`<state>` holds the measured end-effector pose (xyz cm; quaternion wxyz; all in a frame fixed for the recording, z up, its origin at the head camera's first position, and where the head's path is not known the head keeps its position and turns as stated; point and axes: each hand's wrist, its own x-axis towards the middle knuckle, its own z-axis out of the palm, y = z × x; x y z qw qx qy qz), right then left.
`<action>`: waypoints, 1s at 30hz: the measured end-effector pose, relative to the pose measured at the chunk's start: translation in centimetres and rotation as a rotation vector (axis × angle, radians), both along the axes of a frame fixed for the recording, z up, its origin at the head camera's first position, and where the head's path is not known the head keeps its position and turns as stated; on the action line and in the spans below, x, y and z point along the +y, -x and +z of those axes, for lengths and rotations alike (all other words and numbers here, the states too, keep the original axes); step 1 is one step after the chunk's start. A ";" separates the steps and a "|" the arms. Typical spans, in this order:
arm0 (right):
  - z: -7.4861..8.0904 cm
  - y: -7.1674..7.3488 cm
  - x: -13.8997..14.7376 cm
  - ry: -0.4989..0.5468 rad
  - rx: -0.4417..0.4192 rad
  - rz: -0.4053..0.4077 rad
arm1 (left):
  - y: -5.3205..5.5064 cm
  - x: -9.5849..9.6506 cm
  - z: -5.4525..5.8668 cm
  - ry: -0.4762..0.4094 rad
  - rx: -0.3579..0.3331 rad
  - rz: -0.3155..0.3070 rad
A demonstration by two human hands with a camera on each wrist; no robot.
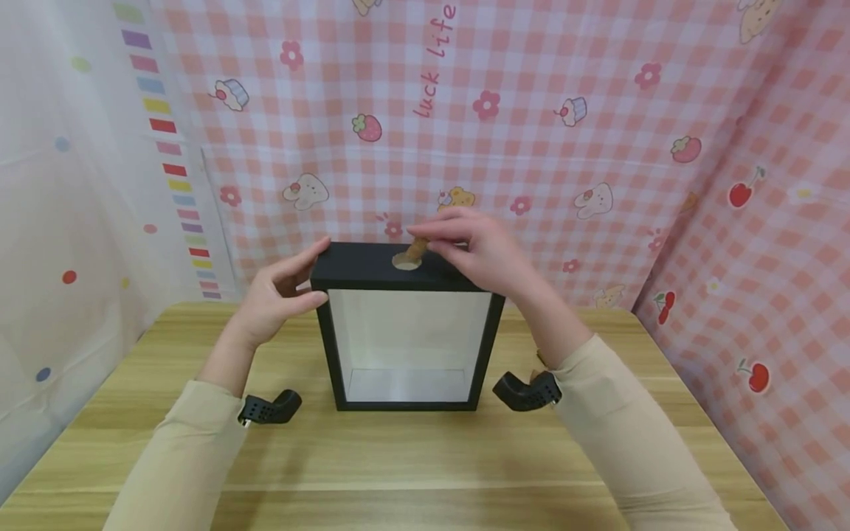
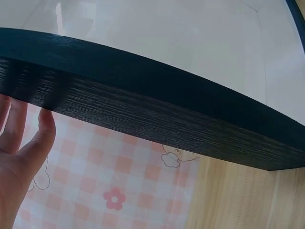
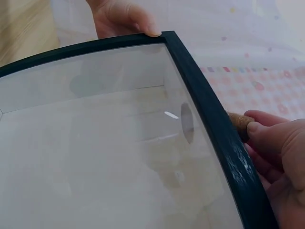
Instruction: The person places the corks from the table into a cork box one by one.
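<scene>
Slantwise, the right hand (image 1: 488, 252) pinches a cork (image 1: 417, 249), lower end toward the desk's left edge (image 1: 102, 413), at the hole (image 1: 407, 264) atop a black box (image 1: 361, 258) the left hand (image 1: 274, 299) grips.

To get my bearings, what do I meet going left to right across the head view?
Striped band → left hand → black-framed box → right hand, its fingers pinching a brown cork-like piece → cherry-print cloth.
</scene>
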<state>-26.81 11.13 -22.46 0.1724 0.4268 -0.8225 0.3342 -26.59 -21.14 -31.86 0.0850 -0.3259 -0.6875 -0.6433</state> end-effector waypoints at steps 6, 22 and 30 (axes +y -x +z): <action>0.1 0.3 -0.9 -0.095 0.046 -0.010 | -0.1 0.0 0.0 0.005 -0.002 0.004; 0.0 0.5 -0.6 -0.065 0.030 0.052 | 0.0 -0.1 -0.2 0.012 0.002 0.009; -0.1 0.1 0.7 -0.004 0.010 0.094 | 0.0 0.0 -0.1 0.006 0.005 0.003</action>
